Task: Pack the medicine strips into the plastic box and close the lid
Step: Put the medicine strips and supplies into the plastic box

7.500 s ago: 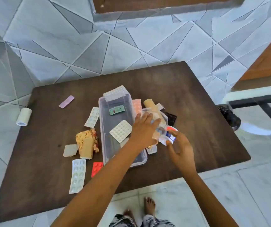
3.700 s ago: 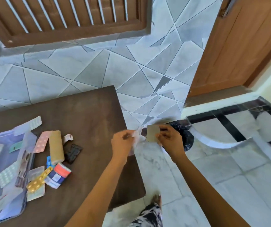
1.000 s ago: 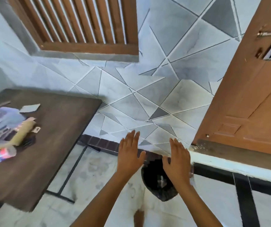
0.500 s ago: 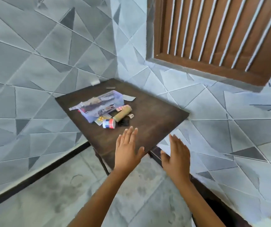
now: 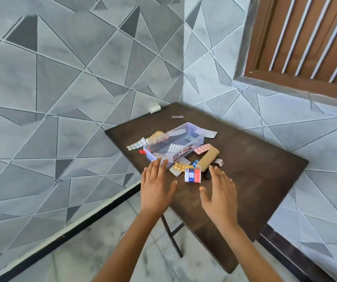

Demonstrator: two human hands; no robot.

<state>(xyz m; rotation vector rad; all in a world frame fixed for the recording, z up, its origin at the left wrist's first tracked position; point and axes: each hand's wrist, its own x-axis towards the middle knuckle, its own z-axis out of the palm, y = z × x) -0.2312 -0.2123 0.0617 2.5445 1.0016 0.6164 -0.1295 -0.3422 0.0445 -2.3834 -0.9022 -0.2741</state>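
Note:
A clear plastic box lies open on the dark wooden table, with several medicine strips inside. More strips lie around it: a silver strip to its left, a pink strip, a gold strip and a red, white and blue packet near its front. My left hand hovers open at the box's near corner. My right hand hovers open just right of the packet. Both hold nothing. No lid is visible.
A tan roll lies beside the pink strip. A small white roll and a purple strip sit at the table's far corner. Tiled walls close in on two sides. A slatted wooden window is at upper right.
My view has swung back from the black bin by the door to the table. Both empty hands have come nearer to the box and strips.

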